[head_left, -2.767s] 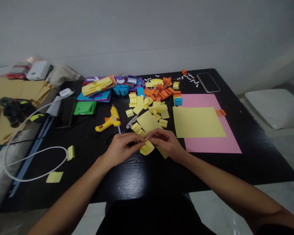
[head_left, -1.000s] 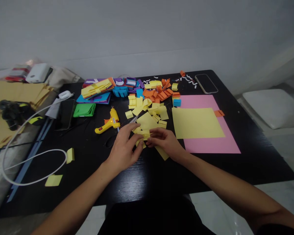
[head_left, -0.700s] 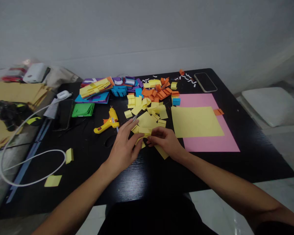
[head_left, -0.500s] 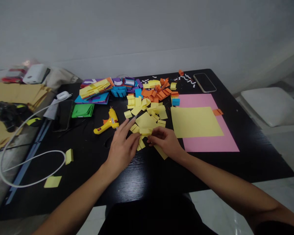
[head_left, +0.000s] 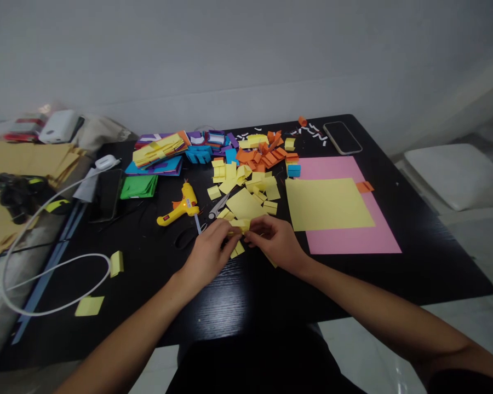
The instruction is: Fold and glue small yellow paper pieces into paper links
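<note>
Between both hands is a small yellow paper strip (head_left: pixel 241 224), pinched near its two ends. My left hand (head_left: pixel 212 247) is closed on its left end, and my right hand (head_left: pixel 274 239) is closed on its right end. Loose yellow paper pieces (head_left: pixel 244 204) lie just beyond the fingers. Scissors (head_left: pixel 218 208) rest open left of these pieces, their dark handle near my left hand. A yellow glue gun (head_left: pixel 181 205) with a glue stick at its back lies farther left.
Right of the hands, a yellow sheet (head_left: pixel 331 204) overlaps a pink sheet (head_left: pixel 353 241). Folded orange papers (head_left: pixel 267 156), a green stack (head_left: pixel 138 186) and a phone (head_left: pixel 342 138) lie farther back. A white cable (head_left: pixel 57 313) loops at left.
My left hand's fingers have curled in and drawn down from the scissors onto the strip, uncovering the blades. My right hand keeps its pinch, with the strip slightly lower.
</note>
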`<state>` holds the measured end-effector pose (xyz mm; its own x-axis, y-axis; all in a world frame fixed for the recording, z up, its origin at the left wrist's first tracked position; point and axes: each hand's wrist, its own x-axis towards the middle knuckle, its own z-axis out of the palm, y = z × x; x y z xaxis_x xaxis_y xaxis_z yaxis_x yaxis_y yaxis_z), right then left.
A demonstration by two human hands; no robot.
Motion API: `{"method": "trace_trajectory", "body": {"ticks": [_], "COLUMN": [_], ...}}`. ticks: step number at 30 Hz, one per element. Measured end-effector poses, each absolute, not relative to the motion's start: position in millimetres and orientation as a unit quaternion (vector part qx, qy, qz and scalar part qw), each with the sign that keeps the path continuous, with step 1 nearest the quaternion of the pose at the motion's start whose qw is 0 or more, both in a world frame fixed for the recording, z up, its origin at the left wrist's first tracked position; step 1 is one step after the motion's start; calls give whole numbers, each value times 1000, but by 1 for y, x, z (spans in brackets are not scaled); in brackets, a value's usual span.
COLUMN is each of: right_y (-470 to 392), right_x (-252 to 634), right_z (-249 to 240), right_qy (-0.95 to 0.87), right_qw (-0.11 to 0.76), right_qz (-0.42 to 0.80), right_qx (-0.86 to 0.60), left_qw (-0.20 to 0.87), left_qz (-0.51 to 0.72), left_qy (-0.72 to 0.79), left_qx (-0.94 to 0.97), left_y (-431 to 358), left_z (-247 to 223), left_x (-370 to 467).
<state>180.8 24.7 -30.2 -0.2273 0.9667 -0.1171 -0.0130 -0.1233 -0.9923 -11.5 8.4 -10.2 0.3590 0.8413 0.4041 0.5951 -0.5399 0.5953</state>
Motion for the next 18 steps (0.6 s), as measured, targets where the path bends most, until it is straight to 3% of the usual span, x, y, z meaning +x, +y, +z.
{"method": "trace_trajectory", "body": {"ticks": [7,18], "right_y": [20,29], "right_x": [180,178], "right_z": [-28,-27], "right_qy": [-546,-406], "right_qw": [410,401], "right_qz": [543,701], "right_qx": [-489,-428], "left_qw": [166,163], "left_qz": [349,352], "left_qy": [425,406], "left_qx": [818,828], "left_y": [5,5], "left_z": [-9,-9], "left_x": [-9,-13]}}
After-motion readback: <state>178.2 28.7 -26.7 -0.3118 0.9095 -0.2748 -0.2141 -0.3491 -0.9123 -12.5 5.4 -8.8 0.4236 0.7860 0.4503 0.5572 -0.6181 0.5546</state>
